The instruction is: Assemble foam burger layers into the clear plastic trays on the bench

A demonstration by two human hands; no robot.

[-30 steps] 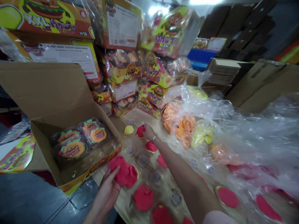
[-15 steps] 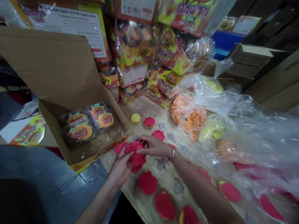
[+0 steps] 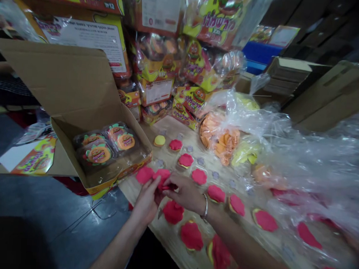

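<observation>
Both hands meet over the near left part of the table [image 3: 171,124]. My left hand [image 3: 147,199] has its fingers closed round a red scalloped piece [image 3: 161,175]. My right hand [image 3: 183,191], with a bracelet at the wrist, pinches the edge of red material at the left fingertips. Another red piece [image 3: 144,175] lies just left of the hands. Around them stand rows of clear cups with red pieces on yellow ones, such as one red piece [image 3: 199,176] beyond my right hand and another [image 3: 173,212] below it. A yellow piece [image 3: 159,140] shows no red on top.
An open cardboard box [image 3: 104,178] with packed burger-shaped sweets stands at the left. Wrapped display boxes [image 3: 159,60] are stacked behind. Plastic bags with orange pieces [image 3: 219,133], yellow and red pieces cover the right side. Part of a person [image 3: 6,79] shows at the far left.
The view has shifted slightly. The red pieces between my hands have dropped lower and are more covered by the fingers; my right hand has closed further over them.
</observation>
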